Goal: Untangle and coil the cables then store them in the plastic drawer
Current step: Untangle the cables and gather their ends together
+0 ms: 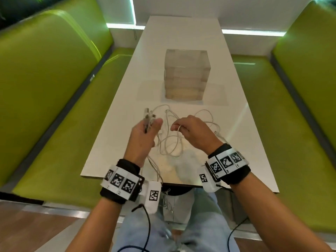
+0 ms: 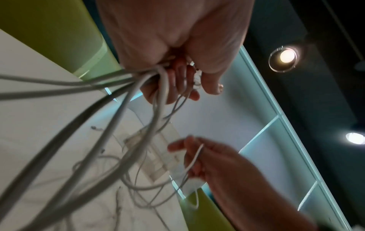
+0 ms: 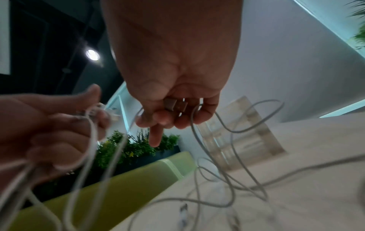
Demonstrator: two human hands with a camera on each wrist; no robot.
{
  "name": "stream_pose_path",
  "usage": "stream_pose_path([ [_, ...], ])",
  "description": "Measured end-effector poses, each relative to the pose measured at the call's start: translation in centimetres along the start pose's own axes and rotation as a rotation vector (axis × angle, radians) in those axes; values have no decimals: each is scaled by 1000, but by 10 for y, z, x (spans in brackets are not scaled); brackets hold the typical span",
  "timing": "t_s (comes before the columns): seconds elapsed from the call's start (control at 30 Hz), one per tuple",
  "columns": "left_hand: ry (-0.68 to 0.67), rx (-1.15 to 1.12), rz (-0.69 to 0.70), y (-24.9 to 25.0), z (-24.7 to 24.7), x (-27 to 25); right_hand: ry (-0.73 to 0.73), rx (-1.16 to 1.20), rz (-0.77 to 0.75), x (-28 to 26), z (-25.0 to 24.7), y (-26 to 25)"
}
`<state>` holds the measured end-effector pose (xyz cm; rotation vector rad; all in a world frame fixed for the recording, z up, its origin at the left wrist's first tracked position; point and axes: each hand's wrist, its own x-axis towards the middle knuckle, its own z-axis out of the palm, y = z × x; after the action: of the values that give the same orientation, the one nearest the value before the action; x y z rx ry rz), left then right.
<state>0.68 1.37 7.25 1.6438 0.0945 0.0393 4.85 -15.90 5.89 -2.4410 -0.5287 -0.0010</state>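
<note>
The left hand [image 1: 143,135] grips a bunch of white cable ends, the plugs [image 1: 148,116] sticking up past its thumb. The right hand [image 1: 192,132] pinches a single strand of the cables [image 1: 171,142] — the rest lie in a loose tangle on the white table [image 1: 227,124] between the hands. The clear plastic drawer unit [image 1: 185,74] stands behind the tangle, its drawers closed.

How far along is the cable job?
Done: nothing coiled or stored. In hand: left hand grips several plug ends; right hand pinches one strand of the tangled white cables. Left: untangle, coil, store in the closed clear plastic drawer unit.
</note>
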Motion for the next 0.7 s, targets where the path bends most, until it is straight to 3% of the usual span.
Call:
stream_pose_path([
  [0.1, 41, -59, -20, -4, 6, -2, -32, -59, -1, -9, -6, -11],
  [0.3, 128, -279, 50, 7, -17, 0, -307, -56, 10, -56, 5, -13],
  [0.53, 89, -351, 55, 15, -27, -10, -44, -101, -58, -93, 32, 1],
  [0.6, 62, -339, 59, 17, -27, -14, -142, 1, -18, -100, 31, -3],
  [0.7, 54, -330, 67, 18, -24, -17, -419, 135, 101, -107, 35, -10],
])
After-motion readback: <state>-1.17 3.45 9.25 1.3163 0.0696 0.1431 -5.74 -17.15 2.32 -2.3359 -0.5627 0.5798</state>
